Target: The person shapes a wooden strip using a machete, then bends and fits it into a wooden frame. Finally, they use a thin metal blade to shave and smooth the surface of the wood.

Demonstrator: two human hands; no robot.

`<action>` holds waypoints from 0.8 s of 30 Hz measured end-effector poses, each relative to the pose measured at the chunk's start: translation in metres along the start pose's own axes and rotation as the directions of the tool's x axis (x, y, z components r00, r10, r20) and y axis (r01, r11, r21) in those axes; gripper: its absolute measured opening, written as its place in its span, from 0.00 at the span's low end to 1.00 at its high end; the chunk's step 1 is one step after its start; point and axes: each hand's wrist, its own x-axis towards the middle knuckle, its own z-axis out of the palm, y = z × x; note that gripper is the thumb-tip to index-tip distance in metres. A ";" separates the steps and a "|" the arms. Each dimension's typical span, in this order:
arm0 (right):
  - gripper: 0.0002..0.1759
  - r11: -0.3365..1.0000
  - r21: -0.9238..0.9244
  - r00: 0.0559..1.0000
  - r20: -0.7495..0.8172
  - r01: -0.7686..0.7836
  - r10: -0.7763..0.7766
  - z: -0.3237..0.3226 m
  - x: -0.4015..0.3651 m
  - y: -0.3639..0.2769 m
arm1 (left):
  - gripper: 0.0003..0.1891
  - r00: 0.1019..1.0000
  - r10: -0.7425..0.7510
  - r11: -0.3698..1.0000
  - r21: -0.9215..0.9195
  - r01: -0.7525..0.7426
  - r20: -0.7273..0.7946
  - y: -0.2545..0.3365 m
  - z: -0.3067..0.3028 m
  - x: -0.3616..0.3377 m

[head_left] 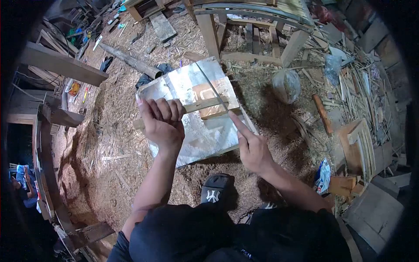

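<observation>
My left hand (160, 122) is closed around a narrow wooden strip (203, 105), whose short end sticks out past the thumb side. The strip's far end lies over a wooden block (218, 111) with a pale shape on its top. In my right hand (256, 150) is a long, thin metal tool (211, 85), like a file or narrow blade; its handle is hidden in my fingers. My index finger stretches forward along it. The tool crosses the strip near its far end; whether they touch is hard to tell. A white-stained board (196, 148) lies under the block.
Wood shavings (104, 174) cover the floor around my feet. A curved wooden frame (253, 35) stands ahead. To the right are a clear plastic bag (286, 85), a loose wood piece (322, 114) and offcuts. A log (131, 60) and wooden beams (65, 65) are at left; another person (26, 183) is far left.
</observation>
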 end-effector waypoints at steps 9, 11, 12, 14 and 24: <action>0.33 0.902 0.228 0.901 -0.330 0.366 -0.282 -0.028 0.002 -0.024 | 0.29 0.999 0.020 0.996 0.092 -0.017 -0.035 -0.001 0.008 -0.002; 0.34 0.897 0.177 0.874 -0.362 0.405 -0.324 -0.006 -0.003 0.001 | 0.28 0.999 0.031 0.994 0.105 -0.027 -0.032 -0.001 0.011 -0.004; 0.34 0.980 0.139 0.983 -0.136 0.144 -0.125 -0.004 -0.001 -0.005 | 0.28 0.999 0.039 0.992 0.119 -0.036 -0.016 -0.001 0.014 -0.005; 0.34 0.999 0.031 1.000 0.004 -0.016 0.016 0.003 -0.004 0.003 | 0.28 0.999 0.049 0.992 0.120 -0.049 0.002 -0.001 0.017 -0.005; 0.32 0.874 0.237 0.861 -0.404 0.425 -0.309 -0.030 0.003 -0.027 | 0.27 0.997 0.073 0.983 0.168 -0.070 -0.014 -0.005 0.022 -0.003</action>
